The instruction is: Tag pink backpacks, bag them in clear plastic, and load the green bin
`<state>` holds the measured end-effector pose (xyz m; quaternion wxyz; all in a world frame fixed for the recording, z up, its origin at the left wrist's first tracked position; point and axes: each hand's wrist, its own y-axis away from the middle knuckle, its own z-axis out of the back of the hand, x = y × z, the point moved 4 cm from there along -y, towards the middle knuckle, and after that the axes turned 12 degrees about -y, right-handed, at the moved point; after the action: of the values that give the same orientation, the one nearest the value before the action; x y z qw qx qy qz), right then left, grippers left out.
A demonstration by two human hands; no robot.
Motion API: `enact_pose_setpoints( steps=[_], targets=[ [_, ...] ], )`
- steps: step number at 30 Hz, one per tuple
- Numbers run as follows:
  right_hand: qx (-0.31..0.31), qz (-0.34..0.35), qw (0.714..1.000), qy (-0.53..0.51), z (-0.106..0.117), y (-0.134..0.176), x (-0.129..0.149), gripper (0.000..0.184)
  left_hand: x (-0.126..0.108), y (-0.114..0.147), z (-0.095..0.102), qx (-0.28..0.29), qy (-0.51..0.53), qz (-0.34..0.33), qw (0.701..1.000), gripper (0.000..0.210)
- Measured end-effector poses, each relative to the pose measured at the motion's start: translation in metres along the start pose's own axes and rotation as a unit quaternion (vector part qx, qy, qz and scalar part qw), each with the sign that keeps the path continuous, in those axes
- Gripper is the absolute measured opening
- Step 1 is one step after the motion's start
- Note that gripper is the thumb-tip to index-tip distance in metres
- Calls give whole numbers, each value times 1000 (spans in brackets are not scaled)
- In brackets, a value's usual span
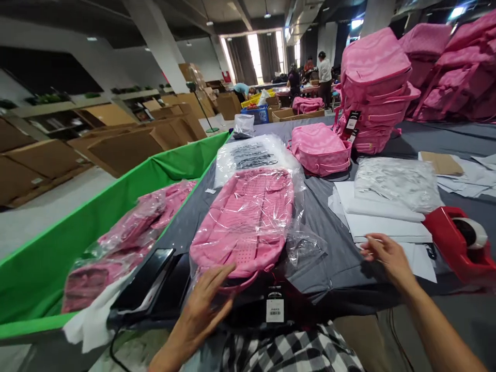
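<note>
At a grey packing table, my left hand lies flat and unclenched, fingers spread, on the near end of one pink backpack that sits in front of me, sheathed in a clear plastic bag. The hand presses on the plastic and grips nothing. One white barcode tag hangs off the table edge just beside it. My right hand is released too, fingers loosely curved, fingertips touching the near edge of a stack of white paper sheets; it grasps nothing.

One red tape dispenser with a single white roll stands just right of that hand. Behind the sheets lies one clear packet of white material. Beyond my backpack rests one plastic packet with black print, and further on one unbagged pink backpack lies flat. At the table's far right rises a stack of pink backpacks, roughly four, with a larger heap behind it that I cannot count.

To my left, a green-walled bin holds two bagged pink backpacks. One black tablet-like device lies at the table's near left corner. Three people are visible working well apart in the background.
</note>
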<state>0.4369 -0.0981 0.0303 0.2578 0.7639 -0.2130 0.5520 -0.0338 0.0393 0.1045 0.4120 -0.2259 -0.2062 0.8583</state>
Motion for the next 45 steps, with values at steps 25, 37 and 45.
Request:
enact_pose_setpoints(
  steps=[25, 37, 45],
  targets=[
    [182, 117, 867, 448, 2, 43, 75, 61, -180, -67, -123, 122, 370, -22, 921, 85],
    [274, 2, 903, 330, -67, 87, 32, 55, -182, -25, -143, 185, 524, 266, 788, 48],
    [393, 184, 829, 352, -127, 74, -13, 44, -108, 43, -99, -86, 155, 287, 941, 34]
  ],
)
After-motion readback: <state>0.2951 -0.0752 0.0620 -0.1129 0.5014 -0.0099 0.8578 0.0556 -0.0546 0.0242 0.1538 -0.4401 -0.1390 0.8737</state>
